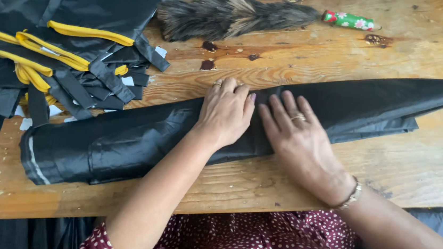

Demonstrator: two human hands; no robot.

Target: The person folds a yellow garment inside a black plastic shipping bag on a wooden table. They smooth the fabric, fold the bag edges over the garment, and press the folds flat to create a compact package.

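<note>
Wooden table [415, 168]: press left hand [226, 111] and right hand [297, 139], fingers flat and open, evenly along black fabric roll [124, 142].

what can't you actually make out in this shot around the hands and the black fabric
- Head view: the strip of black fabric under both hands is covered by them.
- The table beneath the fabric is hidden along its length.
- The pile of black pieces with yellow trim runs past the left and top edges; its lower layers are buried.
- The feather duster handle's floral pattern is too small to read.
</note>
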